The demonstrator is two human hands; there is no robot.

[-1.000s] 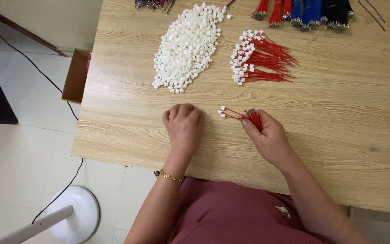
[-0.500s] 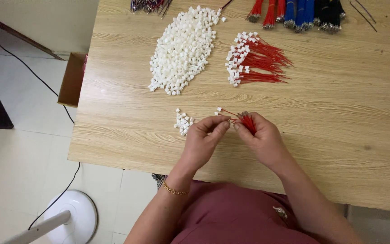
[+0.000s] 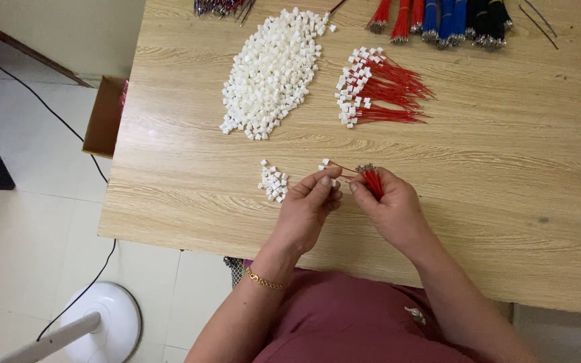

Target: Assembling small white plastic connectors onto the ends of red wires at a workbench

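The left hand (image 3: 307, 205) has come off the tabletop (image 3: 506, 175) and now pinches a red wire's white plug (image 3: 325, 162) beside the right hand (image 3: 388, 205), closed around a wire bundle (image 3: 372, 180). A small heap (image 3: 274, 183) now lies at nine o'clock.

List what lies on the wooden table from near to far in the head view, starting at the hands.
Left hand and right hand holding red wires → small heap of white connectors → finished red wires with connectors → bundles of red, blue and black wires.
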